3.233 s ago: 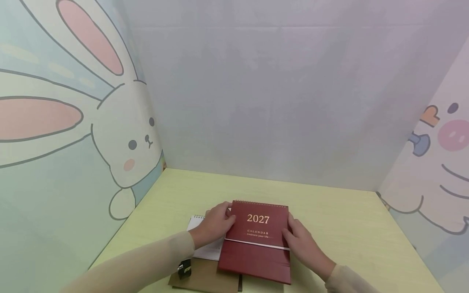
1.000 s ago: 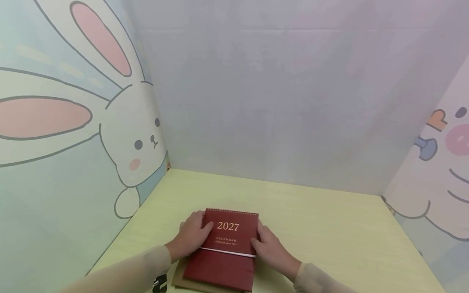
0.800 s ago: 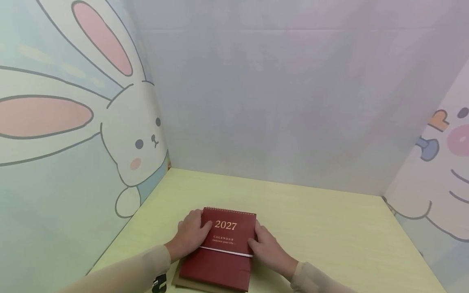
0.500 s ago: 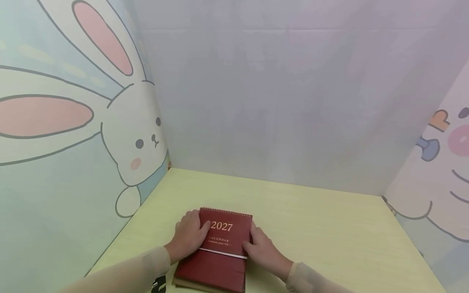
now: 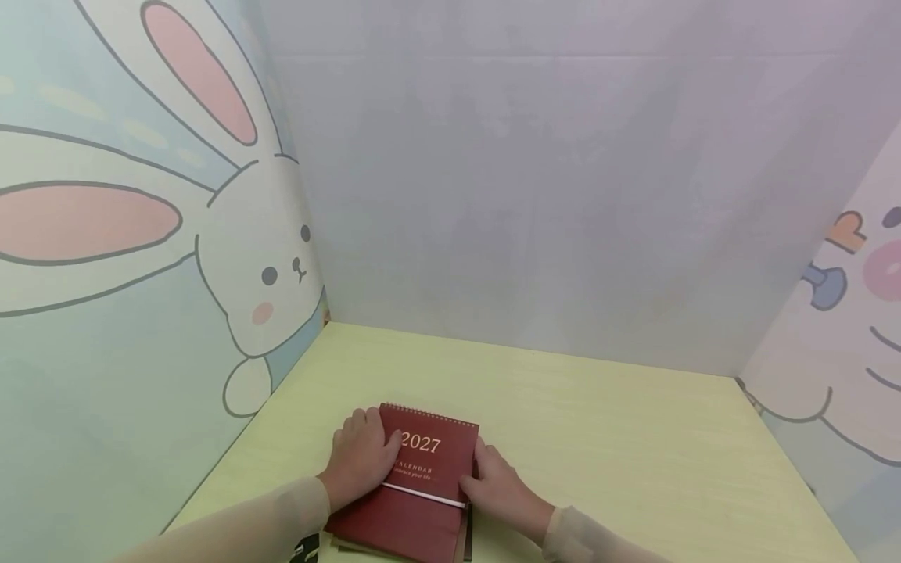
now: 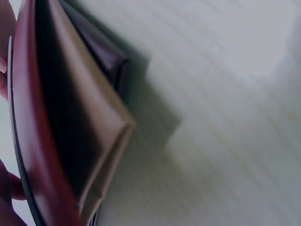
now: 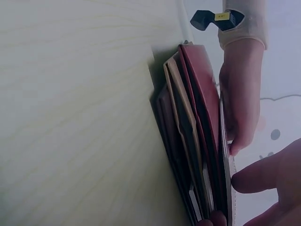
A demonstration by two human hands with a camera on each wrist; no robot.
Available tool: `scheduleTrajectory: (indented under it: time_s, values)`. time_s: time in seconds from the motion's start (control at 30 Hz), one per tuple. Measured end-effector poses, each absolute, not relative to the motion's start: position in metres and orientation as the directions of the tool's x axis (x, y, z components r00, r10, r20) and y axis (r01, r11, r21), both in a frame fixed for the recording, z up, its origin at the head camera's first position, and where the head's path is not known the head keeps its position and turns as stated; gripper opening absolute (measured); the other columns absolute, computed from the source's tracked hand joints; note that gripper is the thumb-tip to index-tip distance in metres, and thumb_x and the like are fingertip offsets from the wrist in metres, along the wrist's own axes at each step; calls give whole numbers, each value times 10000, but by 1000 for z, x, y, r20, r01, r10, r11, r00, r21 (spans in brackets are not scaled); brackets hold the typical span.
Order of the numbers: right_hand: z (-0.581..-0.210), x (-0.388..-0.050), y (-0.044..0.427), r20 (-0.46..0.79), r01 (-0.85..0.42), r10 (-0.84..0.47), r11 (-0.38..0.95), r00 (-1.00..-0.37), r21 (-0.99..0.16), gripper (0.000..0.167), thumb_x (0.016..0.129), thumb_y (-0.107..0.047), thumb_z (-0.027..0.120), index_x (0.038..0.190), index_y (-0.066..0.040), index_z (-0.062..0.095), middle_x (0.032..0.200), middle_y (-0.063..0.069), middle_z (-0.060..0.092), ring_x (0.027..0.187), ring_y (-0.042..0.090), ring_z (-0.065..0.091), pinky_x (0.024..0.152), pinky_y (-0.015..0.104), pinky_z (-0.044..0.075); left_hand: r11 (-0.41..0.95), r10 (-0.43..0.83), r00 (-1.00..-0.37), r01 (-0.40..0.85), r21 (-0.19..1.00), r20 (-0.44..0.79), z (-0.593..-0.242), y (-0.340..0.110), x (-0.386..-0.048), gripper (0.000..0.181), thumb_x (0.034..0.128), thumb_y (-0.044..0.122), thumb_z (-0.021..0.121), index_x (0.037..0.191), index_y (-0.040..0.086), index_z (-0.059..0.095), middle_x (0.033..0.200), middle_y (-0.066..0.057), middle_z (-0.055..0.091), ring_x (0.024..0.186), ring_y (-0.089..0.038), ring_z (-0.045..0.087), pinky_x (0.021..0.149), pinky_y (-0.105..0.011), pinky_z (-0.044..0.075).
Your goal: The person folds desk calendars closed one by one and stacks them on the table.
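A dark red 2027 desk calendar (image 5: 425, 525) with a spiral top edge lies on top of a brown calendar (image 7: 180, 87) and a dark-covered one (image 7: 167, 110), all stacked and slightly offset. My left hand (image 5: 359, 457) grips its left edge, thumb on the cover. At the opposite edge, my right hand (image 5: 501, 489) has its thumb on the cover and fingertips (image 7: 217, 218) along the stack's side. The left wrist view shows the folded bases of the brown calendar (image 6: 91, 87) and the dark one (image 6: 101, 40) beneath the red cover. Most of both lower calendars is hidden.
The stack is on a pale yellow table (image 5: 633, 446), near its front. A grey backdrop (image 5: 528, 195) rises behind. Printed side panels with a rabbit (image 5: 253, 250) and a pig (image 5: 873, 313) flank it. A black wrist device (image 7: 216, 20) is on the left sleeve.
Both hands have carried the red calendar leftward onto the brown one, covering the white page that showed earlier. Lately it has also turned slightly clockwise and come a little nearer.
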State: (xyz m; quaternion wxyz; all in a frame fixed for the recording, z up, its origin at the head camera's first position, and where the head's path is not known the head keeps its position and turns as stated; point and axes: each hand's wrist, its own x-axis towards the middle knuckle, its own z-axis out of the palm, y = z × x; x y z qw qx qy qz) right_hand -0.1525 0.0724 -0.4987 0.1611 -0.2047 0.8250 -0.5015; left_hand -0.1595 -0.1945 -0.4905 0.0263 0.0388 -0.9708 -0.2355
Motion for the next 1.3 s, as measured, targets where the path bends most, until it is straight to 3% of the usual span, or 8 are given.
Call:
scheduleTrajectory:
  time_s: [0.23, 0.4, 0.57, 0.87, 1.0, 1.1, 1.23, 1.3]
  values:
    - [-499, -153, 74, -79, -188, -510, 450, -857, -873, 577, 1086, -87, 661, 1635, -58, 486, 1368, 114, 688, 1219, 222, 595, 944, 358, 534, 896, -94, -995, -80, 437, 11, -492, -193, -159, 588, 1121, 430, 758, 1355, -88, 609, 1107, -133, 537, 945, -267, 502, 838, -450, 426]
    - [-496, -151, 73, -104, -153, -542, 408, -834, -900, 603, 1131, -56, 596, 1699, -31, 395, 1506, 125, 736, 1392, 276, 708, 1123, 449, 595, 892, -114, -993, -115, 438, -29, -494, -193, -158, 641, 1124, 450, 752, 1372, -123, 607, 1121, -156, 551, 921, -270, 542, 823, -458, 500]
    - [-494, -151, 73, -131, -134, -545, 420, -828, -898, 622, 1152, -87, 562, 1726, -25, 333, 1614, 139, 711, 1547, 333, 662, 1263, 602, 543, 870, -138, -987, -162, 466, -87, -498, -194, -158, 664, 1139, 485, 719, 1326, -142, 607, 1092, -175, 552, 879, -277, 568, 751, -449, 578]
    - [-496, -152, 72, -145, -125, -536, 436, -832, -891, 635, 1150, -103, 564, 1728, -12, 316, 1593, 150, 720, 1521, 349, 677, 1229, 612, 557, 839, -130, -985, -172, 516, -116, -497, -195, -157, 690, 1146, 477, 702, 1352, -171, 584, 1112, -190, 528, 901, -282, 563, 736, -430, 598]
    - [-498, -154, 71, -122, -147, -546, 423, -829, -894, 574, 1136, -61, 560, 1672, -3, 363, 1521, 154, 724, 1427, 309, 692, 1156, 500, 571, 825, -124, -984, -173, 538, -126, -498, -196, -158, 680, 1150, 461, 698, 1367, -171, 577, 1127, -192, 525, 921, -287, 561, 754, -433, 594]
    - [-498, -153, 71, -123, -151, -526, 447, -842, -882, 575, 1119, -59, 577, 1655, 3, 377, 1457, 163, 646, 1310, 275, 609, 1069, 451, 537, 816, -118, -984, -171, 552, -131, -498, -197, -160, 675, 1155, 462, 694, 1366, -168, 577, 1128, -192, 523, 924, -291, 562, 758, -430, 585]
    - [-498, -153, 73, -142, -139, -483, 499, -864, -855, 653, 1100, -87, 598, 1696, 8, 349, 1421, 176, 539, 1227, 270, 481, 1032, 489, 510, 806, -108, -986, -161, 569, -126, -498, -196, -162, 679, 1161, 485, 679, 1346, -162, 587, 1128, -189, 517, 908, -291, 561, 762, -430, 573]
    - [-500, -155, 75, -146, -137, -466, 520, -873, -843, 681, 1095, -94, 597, 1715, 21, 338, 1419, 181, 546, 1216, 277, 499, 1024, 499, 518, 802, -99, -988, -152, 577, -122, -496, -194, -163, 684, 1163, 490, 674, 1342, -165, 591, 1132, -191, 515, 906, -295, 560, 766, -436, 569]
